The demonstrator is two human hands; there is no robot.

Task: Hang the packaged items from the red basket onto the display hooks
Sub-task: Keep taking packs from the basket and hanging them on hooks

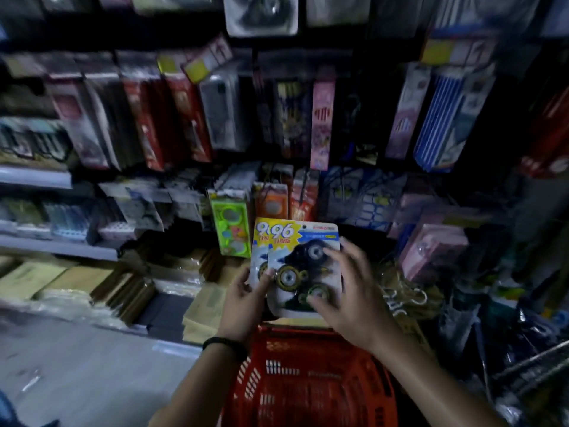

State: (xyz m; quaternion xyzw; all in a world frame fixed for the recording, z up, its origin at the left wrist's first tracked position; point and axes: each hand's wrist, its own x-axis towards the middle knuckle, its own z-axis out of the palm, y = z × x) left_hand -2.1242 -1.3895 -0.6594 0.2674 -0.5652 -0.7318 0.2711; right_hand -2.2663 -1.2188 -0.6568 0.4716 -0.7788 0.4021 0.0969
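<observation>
Two overlapping blister packs with yellow "96" labels and round gold-rimmed parts are held upright above the red basket. My left hand grips their left edge, thumb on the front. My right hand lies over the front pack's right side, fingers spread and bent on its face. The basket stands below my hands; its inside is dark and its contents cannot be made out. Display hooks are hidden behind the hanging goods.
Packed rows of hanging packages fill the wall ahead, with a green pack and an orange pack just above my hands. Shelves of boxed goods run along the left. Grey floor lies at lower left.
</observation>
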